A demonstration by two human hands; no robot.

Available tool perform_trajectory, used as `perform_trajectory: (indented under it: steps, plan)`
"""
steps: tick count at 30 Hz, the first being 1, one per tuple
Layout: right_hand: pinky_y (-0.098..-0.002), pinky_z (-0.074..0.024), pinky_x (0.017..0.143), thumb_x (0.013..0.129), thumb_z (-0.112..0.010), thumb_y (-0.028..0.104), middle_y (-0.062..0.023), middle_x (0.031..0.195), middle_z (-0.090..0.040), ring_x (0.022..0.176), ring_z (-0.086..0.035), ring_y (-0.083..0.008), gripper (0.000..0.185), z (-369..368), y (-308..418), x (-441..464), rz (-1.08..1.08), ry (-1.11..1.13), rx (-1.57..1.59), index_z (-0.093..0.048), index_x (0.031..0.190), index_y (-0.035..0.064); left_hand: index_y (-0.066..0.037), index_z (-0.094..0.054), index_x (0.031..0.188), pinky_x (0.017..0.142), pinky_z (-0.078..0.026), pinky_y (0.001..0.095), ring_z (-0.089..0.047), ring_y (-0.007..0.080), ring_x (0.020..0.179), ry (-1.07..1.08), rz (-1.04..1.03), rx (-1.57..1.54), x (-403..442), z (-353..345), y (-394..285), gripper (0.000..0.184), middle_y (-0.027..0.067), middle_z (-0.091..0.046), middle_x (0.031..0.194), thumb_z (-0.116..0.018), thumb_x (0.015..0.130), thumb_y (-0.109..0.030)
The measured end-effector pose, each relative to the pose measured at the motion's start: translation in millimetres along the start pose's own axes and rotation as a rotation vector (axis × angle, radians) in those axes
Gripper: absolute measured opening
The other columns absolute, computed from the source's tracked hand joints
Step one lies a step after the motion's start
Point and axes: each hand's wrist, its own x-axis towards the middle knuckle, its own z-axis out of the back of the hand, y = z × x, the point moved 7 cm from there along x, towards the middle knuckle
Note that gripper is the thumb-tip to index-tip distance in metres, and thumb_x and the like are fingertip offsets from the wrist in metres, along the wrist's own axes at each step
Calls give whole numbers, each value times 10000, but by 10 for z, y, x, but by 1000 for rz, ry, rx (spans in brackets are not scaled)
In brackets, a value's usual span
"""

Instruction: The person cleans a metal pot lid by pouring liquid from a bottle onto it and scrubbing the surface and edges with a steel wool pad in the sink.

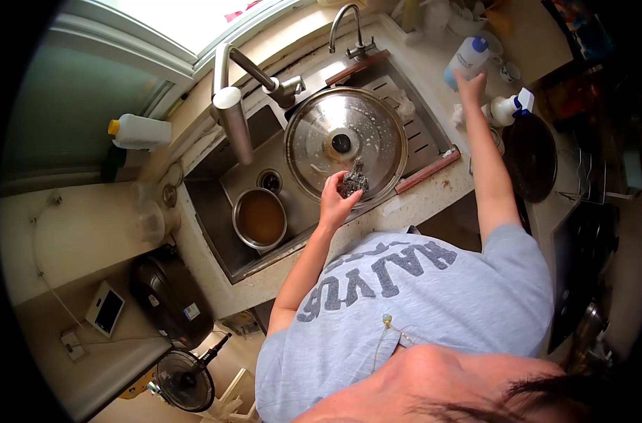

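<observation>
My left hand (pixel 333 202) is closed around a grey steel wool scrubber (pixel 353 180), just over the near edge of a large round metal lid (pixel 314 134). The lid has a black knob (pixel 341 143) and wet spots or suds on its surface. It lies across the sink, top side up. Stretched out to the far right, my right hand (pixel 470 86) grips a white and blue bottle (pixel 469 58) with a blue cap, at the back of the counter. Part of the bottle is hidden behind my fingers.
A pot of brownish liquid (pixel 261 218) stands in the sink (pixel 215 218) beside the drain. Two taps, one a tall faucet (pixel 233 116), rise behind. A spray bottle (pixel 511 108) and a dark pan (pixel 531 156) are at the right; a yellow-capped bottle (pixel 141 132) sits left.
</observation>
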Motion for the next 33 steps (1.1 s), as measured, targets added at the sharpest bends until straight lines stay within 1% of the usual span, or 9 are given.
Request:
perform_trajectory:
  steps: [3,5,6,7,12,19,23,29,33]
  plan:
    - [-400,-396,983,806,-677,201,-223,1250,-489,1159,-491,-343,651,342,524,-920,146,167,408,-346,1327,-4,-8,-512,1139,809,-480,305,-586,174,912,-1,-33,-32,81,-122,19,504,98,-573,1055,-758,716,-128]
    - [-430,-338,1034,872,-627,273,-201,1287,-435,1205,-440,-339,630,319,1036,-2038,34,688,941,-333,1363,10,-6,-485,1162,788,-481,274,-582,135,899,-16,97,-322,119,-211,53,485,78,-580,1040,-739,766,-125]
    - [-404,-253,1098,891,-601,324,-171,1382,-353,1291,-348,-282,580,461,1220,-2464,412,772,459,-397,1355,43,-7,-449,1204,771,-473,244,-571,106,887,3,61,-349,158,-263,-17,461,64,-579,1025,-692,822,-98]
    - [-398,-267,1085,875,-623,337,-180,1382,-330,1288,-337,-305,560,517,1333,-2823,281,980,432,-443,1329,63,16,-491,1180,764,-466,243,-568,112,882,41,60,-460,175,-328,-60,372,53,-578,1028,-645,859,-92]
    - [-472,-370,948,801,-651,150,-118,1218,-487,1102,-440,-299,458,492,1253,-3030,374,715,226,-521,1234,76,-10,-670,935,755,-490,323,-620,228,867,-67,-265,123,401,65,-374,135,111,-634,929,-613,859,-105]
    - [-543,-250,1050,831,-606,208,-33,1318,-480,1235,-402,-248,479,306,1458,-3508,750,713,-86,-507,1291,122,-72,-620,1135,987,-365,414,-491,317,1173,-133,-629,568,1271,61,-337,317,136,-555,1244,-581,863,-230]
    - [-414,-386,934,844,-526,60,-118,1070,-584,1005,-505,-317,245,41,1284,-2463,323,241,109,-604,1073,18,-81,-615,1144,1034,-304,447,-449,306,1234,-169,-578,549,1307,22,-211,335,131,-527,1297,-538,868,-254]
    - [-418,-372,996,832,-573,90,-158,1131,-576,1101,-495,-341,246,209,1543,-3168,576,447,160,-615,1062,13,-76,-623,1126,1043,-307,465,-445,308,1254,-179,-531,568,1314,8,-188,328,131,-520,1321,-520,866,-247]
    - [-419,-312,1076,815,-581,29,-164,1217,-529,1205,-432,-362,364,-11,1001,-2644,120,333,85,-564,1176,-13,-77,-624,1125,1048,-296,473,-438,312,1258,-171,-555,571,1240,14,-157,331,131,-519,1323,-512,870,-255]
